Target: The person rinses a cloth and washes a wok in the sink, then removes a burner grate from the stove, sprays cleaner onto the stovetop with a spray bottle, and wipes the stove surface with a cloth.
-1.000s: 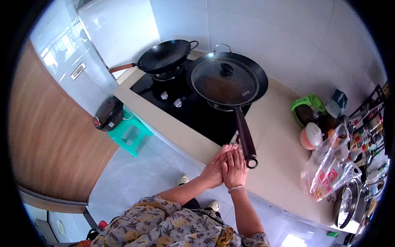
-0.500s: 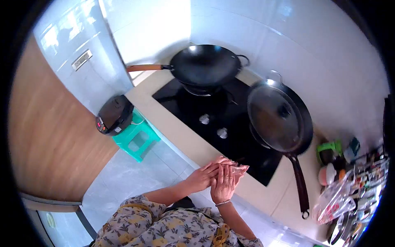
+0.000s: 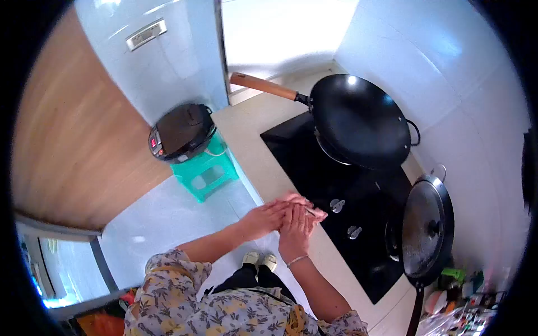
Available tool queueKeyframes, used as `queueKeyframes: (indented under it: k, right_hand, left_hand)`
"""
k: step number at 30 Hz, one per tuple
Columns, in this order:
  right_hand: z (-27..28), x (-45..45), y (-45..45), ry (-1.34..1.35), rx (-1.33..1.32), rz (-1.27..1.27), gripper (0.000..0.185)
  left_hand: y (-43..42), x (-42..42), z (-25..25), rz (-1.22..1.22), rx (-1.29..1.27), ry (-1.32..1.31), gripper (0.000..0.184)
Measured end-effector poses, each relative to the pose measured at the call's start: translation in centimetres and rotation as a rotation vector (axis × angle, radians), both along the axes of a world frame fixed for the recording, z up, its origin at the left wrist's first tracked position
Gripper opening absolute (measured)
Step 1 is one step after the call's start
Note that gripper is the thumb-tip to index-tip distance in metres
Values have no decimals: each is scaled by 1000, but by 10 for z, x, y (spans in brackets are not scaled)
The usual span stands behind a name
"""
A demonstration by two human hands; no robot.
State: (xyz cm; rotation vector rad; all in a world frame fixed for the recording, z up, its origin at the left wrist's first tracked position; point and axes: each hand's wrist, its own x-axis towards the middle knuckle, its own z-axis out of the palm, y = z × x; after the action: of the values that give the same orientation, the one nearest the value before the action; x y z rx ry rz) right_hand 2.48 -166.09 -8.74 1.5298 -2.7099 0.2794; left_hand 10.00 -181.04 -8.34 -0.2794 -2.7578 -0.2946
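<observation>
A crumpled pink cloth (image 3: 318, 215) is bunched between my two hands, over the front edge of the counter. My left hand (image 3: 262, 220) presses on it from the left, fingers closed against the cloth. From the near side my right hand (image 3: 294, 232) lies over it, partly across the left fingers, and is closed on it too. Much of the cloth is hidden under the fingers. Just past it is the black gas stove (image 3: 358, 215) with two silver knobs (image 3: 337, 205).
A black wok (image 3: 358, 120) with a wooden handle sits on the far burner. On the near burner, a frying pan (image 3: 417, 280) has a glass lid (image 3: 421, 224). Left of the counter, a rice cooker (image 3: 182, 131) stands on a green stool (image 3: 210, 178). Bottles and bags crowd the lower right.
My view has turned, so the stove and pans sit farther right and the rice cooker shows larger. Both hands still hold the cloth near the counter's edge.
</observation>
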Motion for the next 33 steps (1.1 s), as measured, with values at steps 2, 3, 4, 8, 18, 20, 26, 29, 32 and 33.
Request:
queueKeyframes:
  k: [2,3,4,8,18,20,26,29,32,33]
  right_hand:
    - [0,-7,-30,70,-4,76,59]
    - [0,-8,-45,61,-19,94,59]
    - [-1,-9,-60,50,-50,99,58]
    - [-2,-18,-121,13,-126,118,57]
    - [-14,-22,-199,-6,-134,114,54]
    - [-13,-23,-223,-25,-122,74,54]
    - [-14,-32,-330,-52,-121,59,61]
    - [8,-36,-346,-111,-75,34,70]
    - [27,-39,-338,-154,-115,33,79]
    - [25,-39,-334,-161,-104,9,79]
  left_hand:
    - [-20,4,-3,123,-21,10,37]
    - [-29,6,-2,141,-36,1,37]
    - [-39,6,1,191,-70,0,37]
    - [-84,2,0,317,-184,-72,44]
    - [-170,-10,22,141,11,-84,56]
    - [-202,-15,25,90,42,-142,61]
    - [-306,-33,39,-14,20,-192,62]
    - [-333,-33,24,-30,43,-218,69]
    - [-327,-29,13,60,51,-243,74]
    - [-321,-31,13,36,61,-251,74]
